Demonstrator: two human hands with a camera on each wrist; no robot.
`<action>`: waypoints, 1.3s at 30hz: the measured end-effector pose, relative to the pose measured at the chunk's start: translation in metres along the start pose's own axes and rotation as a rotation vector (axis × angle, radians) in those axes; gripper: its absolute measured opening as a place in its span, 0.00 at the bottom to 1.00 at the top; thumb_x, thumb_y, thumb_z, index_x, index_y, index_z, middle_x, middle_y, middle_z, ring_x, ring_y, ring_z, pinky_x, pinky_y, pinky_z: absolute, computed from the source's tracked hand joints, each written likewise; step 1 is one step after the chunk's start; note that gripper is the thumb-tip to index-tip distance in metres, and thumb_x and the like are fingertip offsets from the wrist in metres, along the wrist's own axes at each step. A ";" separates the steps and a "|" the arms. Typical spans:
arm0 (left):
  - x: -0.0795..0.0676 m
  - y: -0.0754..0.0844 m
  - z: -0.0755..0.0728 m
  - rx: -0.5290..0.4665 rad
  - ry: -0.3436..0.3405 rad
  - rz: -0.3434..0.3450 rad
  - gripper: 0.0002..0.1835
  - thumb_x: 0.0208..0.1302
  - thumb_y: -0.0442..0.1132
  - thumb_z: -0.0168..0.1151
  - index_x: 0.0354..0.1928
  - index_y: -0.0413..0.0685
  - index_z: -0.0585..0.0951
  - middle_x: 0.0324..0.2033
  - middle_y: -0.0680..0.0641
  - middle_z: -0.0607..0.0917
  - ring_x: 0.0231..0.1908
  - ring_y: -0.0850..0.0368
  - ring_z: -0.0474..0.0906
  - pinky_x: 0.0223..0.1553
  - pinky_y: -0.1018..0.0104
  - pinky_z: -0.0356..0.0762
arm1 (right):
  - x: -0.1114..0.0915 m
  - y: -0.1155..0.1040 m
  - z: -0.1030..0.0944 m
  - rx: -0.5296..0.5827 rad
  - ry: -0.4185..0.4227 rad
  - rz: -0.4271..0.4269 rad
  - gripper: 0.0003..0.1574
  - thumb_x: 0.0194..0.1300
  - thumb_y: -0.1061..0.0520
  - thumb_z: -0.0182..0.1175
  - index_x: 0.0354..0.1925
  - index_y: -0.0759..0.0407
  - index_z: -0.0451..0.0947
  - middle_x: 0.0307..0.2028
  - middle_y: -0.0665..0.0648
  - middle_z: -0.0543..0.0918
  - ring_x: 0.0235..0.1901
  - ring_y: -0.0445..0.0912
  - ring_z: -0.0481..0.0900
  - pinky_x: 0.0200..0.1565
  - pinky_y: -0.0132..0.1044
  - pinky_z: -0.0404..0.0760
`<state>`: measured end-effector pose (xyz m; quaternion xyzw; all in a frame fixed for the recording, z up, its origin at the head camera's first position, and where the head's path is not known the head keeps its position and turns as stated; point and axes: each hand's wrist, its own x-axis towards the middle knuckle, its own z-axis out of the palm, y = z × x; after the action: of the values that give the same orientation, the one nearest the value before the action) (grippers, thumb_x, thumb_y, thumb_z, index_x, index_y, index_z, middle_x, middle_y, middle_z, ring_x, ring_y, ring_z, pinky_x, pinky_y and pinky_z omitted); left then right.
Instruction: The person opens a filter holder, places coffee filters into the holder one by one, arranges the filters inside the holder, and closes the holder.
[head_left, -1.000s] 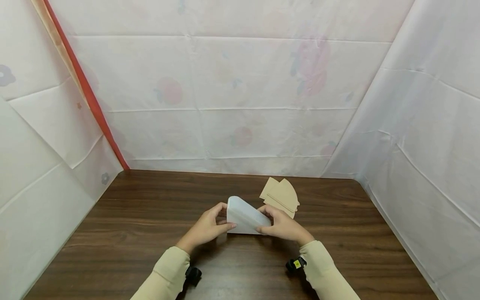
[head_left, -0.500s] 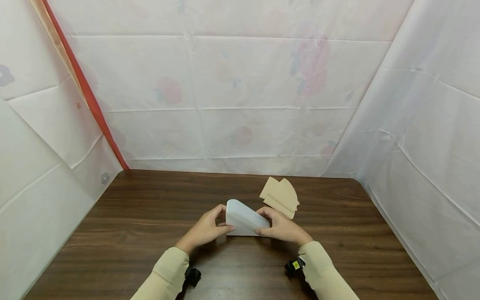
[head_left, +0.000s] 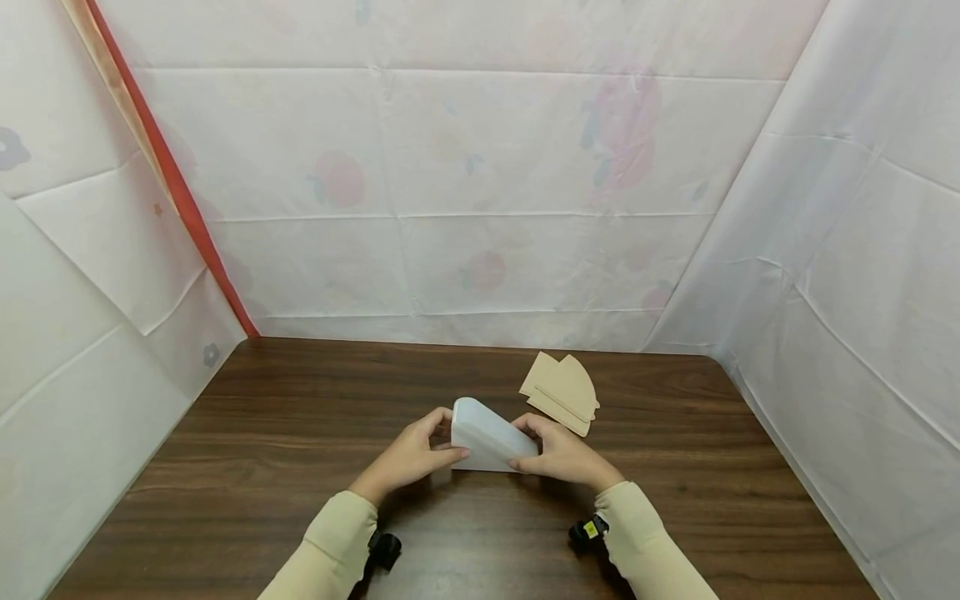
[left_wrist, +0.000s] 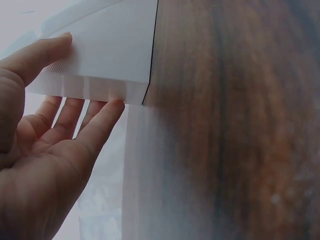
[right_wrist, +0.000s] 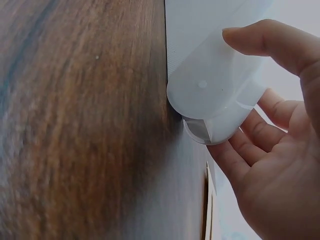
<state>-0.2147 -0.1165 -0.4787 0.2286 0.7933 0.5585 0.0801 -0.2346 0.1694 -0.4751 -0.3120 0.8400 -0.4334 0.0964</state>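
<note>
A white, partly translucent plastic case (head_left: 487, 440) stands on the wooden table with a slanted top, its tall end to the left and its low rounded end to the right. My left hand (head_left: 412, 454) grips the tall end; in the left wrist view the thumb lies on the broad face and the fingertips (left_wrist: 117, 103) touch the narrow side. At the other end my right hand (head_left: 566, 454) holds the case, its thumb (right_wrist: 250, 39) on the face and its other fingers behind. A small curved opening shows at the rounded end in the right wrist view. The inside is hidden.
Several tan paper coffee filters (head_left: 562, 393) lie overlapping on the table (head_left: 300, 425), behind and right of the case. White printed cloth (head_left: 480, 183) hangs behind the table and along both sides. A black camera is strapped to each wrist.
Over the first half second, the case's top edge dips slightly and the case shifts a little toward me, both hands with it. Since then it stays almost still. The filters have not moved.
</note>
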 end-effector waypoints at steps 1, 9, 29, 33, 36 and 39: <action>0.000 0.000 0.000 -0.002 -0.001 0.000 0.22 0.64 0.40 0.71 0.56 0.45 0.75 0.50 0.46 0.81 0.53 0.48 0.78 0.51 0.62 0.79 | 0.000 0.000 0.000 0.000 -0.001 -0.002 0.24 0.61 0.54 0.72 0.53 0.56 0.76 0.43 0.48 0.81 0.43 0.43 0.80 0.48 0.39 0.78; 0.000 -0.001 0.001 0.021 0.004 -0.005 0.21 0.65 0.39 0.70 0.57 0.47 0.75 0.48 0.49 0.82 0.51 0.50 0.78 0.49 0.58 0.79 | 0.001 -0.005 -0.002 0.095 -0.025 -0.026 0.28 0.62 0.56 0.72 0.57 0.58 0.74 0.46 0.52 0.82 0.45 0.46 0.80 0.47 0.41 0.80; -0.012 0.039 -0.002 -0.011 -0.012 -0.010 0.17 0.67 0.33 0.67 0.55 0.40 0.75 0.48 0.45 0.82 0.51 0.41 0.78 0.48 0.59 0.79 | 0.017 -0.036 -0.005 0.045 0.019 -0.099 0.31 0.62 0.48 0.72 0.60 0.50 0.73 0.50 0.45 0.80 0.50 0.43 0.78 0.54 0.44 0.76; -0.010 0.035 -0.001 0.004 -0.011 -0.015 0.16 0.67 0.33 0.67 0.54 0.40 0.75 0.47 0.45 0.82 0.51 0.42 0.78 0.47 0.59 0.78 | 0.022 -0.044 -0.004 0.033 0.007 -0.103 0.33 0.63 0.44 0.72 0.62 0.48 0.72 0.51 0.43 0.79 0.51 0.41 0.77 0.54 0.43 0.76; -0.007 0.024 0.000 0.019 -0.007 -0.017 0.17 0.67 0.34 0.67 0.54 0.41 0.75 0.47 0.45 0.82 0.50 0.44 0.78 0.48 0.56 0.78 | 0.025 -0.050 -0.002 0.040 -0.001 -0.103 0.35 0.63 0.44 0.71 0.63 0.48 0.71 0.52 0.45 0.78 0.51 0.42 0.77 0.52 0.43 0.77; -0.004 0.010 0.001 0.020 -0.009 -0.021 0.18 0.68 0.36 0.67 0.56 0.42 0.74 0.49 0.46 0.82 0.51 0.46 0.78 0.48 0.55 0.78 | 0.026 -0.054 0.000 0.057 -0.010 -0.104 0.36 0.63 0.45 0.71 0.64 0.50 0.70 0.53 0.47 0.78 0.51 0.45 0.77 0.51 0.43 0.78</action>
<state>-0.2080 -0.1142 -0.4700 0.2238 0.8009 0.5486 0.0873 -0.2314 0.1301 -0.4295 -0.3544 0.8094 -0.4602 0.0868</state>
